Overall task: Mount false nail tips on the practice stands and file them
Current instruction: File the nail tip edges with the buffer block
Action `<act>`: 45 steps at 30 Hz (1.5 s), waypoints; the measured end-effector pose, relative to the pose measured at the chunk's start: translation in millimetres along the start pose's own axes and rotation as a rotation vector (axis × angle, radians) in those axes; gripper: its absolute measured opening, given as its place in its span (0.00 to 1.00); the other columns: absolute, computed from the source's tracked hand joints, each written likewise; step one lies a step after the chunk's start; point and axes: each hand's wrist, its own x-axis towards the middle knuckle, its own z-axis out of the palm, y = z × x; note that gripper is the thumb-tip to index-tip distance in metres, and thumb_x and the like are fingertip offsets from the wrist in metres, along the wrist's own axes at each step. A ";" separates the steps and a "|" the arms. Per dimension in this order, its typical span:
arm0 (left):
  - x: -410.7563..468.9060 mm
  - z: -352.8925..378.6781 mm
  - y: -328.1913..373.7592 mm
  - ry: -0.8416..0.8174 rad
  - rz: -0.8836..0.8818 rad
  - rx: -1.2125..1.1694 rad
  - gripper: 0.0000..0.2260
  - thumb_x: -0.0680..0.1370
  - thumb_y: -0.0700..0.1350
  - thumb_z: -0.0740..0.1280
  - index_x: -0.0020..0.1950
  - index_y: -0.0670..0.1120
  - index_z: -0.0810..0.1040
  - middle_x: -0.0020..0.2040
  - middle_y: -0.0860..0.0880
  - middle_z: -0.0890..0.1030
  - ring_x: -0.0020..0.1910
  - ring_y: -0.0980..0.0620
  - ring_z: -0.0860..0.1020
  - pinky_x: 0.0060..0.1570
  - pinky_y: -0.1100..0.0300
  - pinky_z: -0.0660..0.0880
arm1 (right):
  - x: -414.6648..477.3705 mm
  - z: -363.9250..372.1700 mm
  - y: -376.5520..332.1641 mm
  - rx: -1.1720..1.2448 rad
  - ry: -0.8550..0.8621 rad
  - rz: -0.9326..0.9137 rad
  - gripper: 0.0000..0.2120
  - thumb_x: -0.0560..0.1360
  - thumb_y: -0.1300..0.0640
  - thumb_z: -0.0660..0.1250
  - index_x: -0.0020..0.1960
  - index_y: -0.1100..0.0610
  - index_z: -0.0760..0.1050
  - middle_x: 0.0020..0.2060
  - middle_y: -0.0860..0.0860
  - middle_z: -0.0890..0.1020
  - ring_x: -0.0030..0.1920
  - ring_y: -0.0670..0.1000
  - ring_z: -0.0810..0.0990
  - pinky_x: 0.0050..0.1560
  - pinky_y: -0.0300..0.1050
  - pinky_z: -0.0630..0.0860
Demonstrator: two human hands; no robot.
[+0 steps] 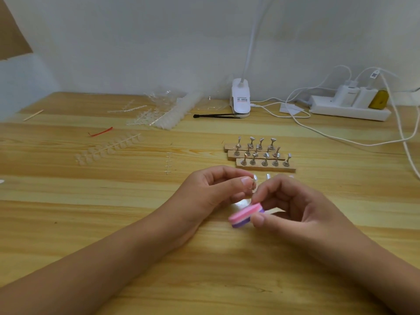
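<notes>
pinching a nail tip [252, 186] in left hand [213, 189], right hand [293, 205] gripping pink-purple file [246, 214] just below it

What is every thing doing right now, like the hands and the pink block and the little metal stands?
Left hand, pinching a small silvery piece.
Right hand, gripping the file block.
File block, lifted off the table, tilted.
Practice stands, upright on three wooden bars.
Nail tip strip, lying flat.
Black tool, lying flat.
Power strip, chargers plugged in.
</notes>
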 end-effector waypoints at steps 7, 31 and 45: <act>-1.0 0.2 1.8 -0.005 -0.019 0.015 0.09 0.71 0.48 0.74 0.50 0.50 0.86 0.51 0.46 0.86 0.50 0.51 0.84 0.51 0.63 0.78 | 0.4 -5.5 -1.7 0.067 0.122 -0.038 0.10 0.65 0.54 0.75 0.45 0.53 0.79 0.42 0.53 0.84 0.43 0.49 0.83 0.43 0.38 0.80; -1.4 3.4 7.5 0.051 -0.043 -0.175 0.13 0.65 0.43 0.74 0.48 0.42 0.84 0.46 0.44 0.86 0.42 0.54 0.85 0.43 0.68 0.78 | 1.4 -5.5 -1.4 0.097 0.209 -0.037 0.14 0.63 0.53 0.75 0.46 0.55 0.77 0.41 0.52 0.84 0.41 0.49 0.82 0.43 0.39 0.79; -3.6 3.7 9.4 0.001 -0.058 -0.138 0.12 0.67 0.45 0.74 0.49 0.45 0.86 0.48 0.45 0.86 0.45 0.54 0.84 0.46 0.66 0.79 | 0.9 -0.7 -2.1 0.095 0.152 -0.022 0.14 0.64 0.55 0.74 0.48 0.57 0.77 0.42 0.53 0.84 0.43 0.49 0.84 0.44 0.37 0.80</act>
